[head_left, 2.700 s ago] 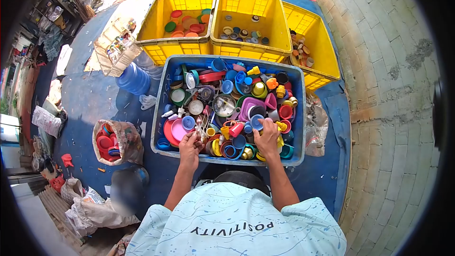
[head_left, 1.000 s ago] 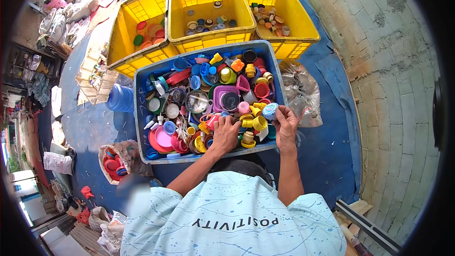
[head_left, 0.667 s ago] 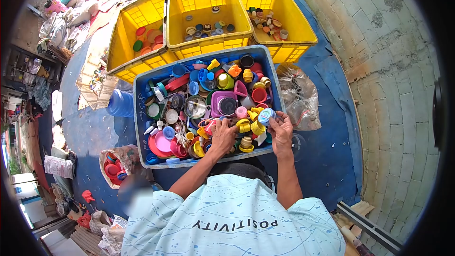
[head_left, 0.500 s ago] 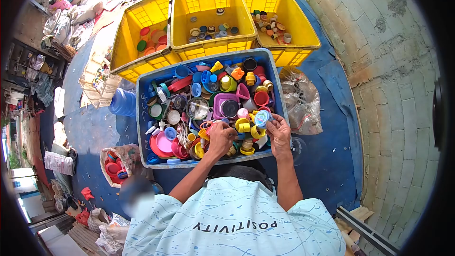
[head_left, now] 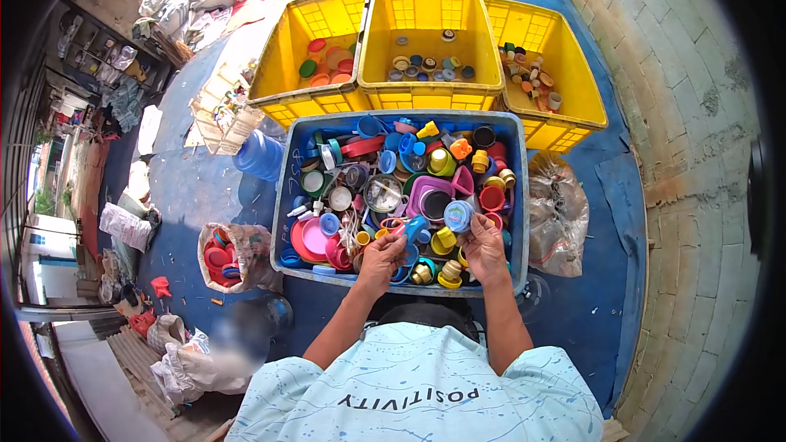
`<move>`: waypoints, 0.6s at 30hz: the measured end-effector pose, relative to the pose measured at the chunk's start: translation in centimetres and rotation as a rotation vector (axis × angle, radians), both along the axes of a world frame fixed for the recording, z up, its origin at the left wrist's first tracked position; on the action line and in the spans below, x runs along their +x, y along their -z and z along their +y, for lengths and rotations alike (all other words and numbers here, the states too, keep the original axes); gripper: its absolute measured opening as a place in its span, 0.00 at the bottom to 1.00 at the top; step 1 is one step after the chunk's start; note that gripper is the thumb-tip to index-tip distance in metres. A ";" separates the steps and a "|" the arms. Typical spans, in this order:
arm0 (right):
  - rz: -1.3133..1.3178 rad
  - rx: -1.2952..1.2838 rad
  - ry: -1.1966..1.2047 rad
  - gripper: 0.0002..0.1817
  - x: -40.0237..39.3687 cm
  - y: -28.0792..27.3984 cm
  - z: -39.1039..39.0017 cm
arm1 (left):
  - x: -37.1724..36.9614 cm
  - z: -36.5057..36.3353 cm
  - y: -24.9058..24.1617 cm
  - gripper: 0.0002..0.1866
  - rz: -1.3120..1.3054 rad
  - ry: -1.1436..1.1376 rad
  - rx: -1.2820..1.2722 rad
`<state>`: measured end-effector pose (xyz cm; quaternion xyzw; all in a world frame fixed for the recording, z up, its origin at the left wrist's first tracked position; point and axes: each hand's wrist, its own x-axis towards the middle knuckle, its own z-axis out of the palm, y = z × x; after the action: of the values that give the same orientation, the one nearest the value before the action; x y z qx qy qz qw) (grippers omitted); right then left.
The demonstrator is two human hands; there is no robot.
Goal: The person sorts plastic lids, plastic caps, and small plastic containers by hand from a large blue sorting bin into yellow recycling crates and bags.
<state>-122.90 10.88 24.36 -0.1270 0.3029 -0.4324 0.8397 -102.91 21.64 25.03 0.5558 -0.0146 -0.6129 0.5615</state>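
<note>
A large blue-grey tub (head_left: pixel 286 176) full of mixed plastic lids and caps lies right before me. My left hand (head_left: pixel 385 259) is closed on a blue plastic piece (head_left: pixel 416 230) over the tub's near side. A pale blue round lid (head_left: pixel 458 215) is pinched between the fingers of my right hand (head_left: pixel 486 247), above the near right part of the heap. Around the hands lie a yellow cap (head_left: pixel 443 241), a pink lid (head_left: pixel 314 236) and a purple square lid (head_left: pixel 429 194).
Beyond the tub stand three yellow crates: left (head_left: pixel 274 74), middle (head_left: pixel 430 96) and right (head_left: pixel 573 115), with sorted caps inside. A sack of red lids (head_left: pixel 237 254) is at the left. A clear plastic bag (head_left: pixel 558 217) sits at the right, near a block wall (head_left: pixel 696 196).
My left hand has come up from the heap with the blue piece in it. My right hand keeps the pale blue lid. The whole view has shifted, with the crates now farther right.
</note>
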 end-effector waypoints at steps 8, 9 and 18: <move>0.152 -0.088 -0.138 0.07 3.6 0.3 -2.5 | 1.0 -0.8 1.1 0.10 -0.054 -0.150 -0.019; 0.195 -0.121 -0.118 0.08 4.0 0.4 -2.7 | 0.8 -1.7 -0.1 0.10 -0.049 -0.169 -0.015; 0.466 -0.331 0.093 0.10 8.1 -0.9 -8.2 | 4.2 -11.6 -0.6 0.10 -0.100 -0.069 -0.110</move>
<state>-114.76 2.71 25.29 -0.3441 0.4184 -0.4730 0.6948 -98.71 10.02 25.68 0.5543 -0.0570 -0.5627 0.6106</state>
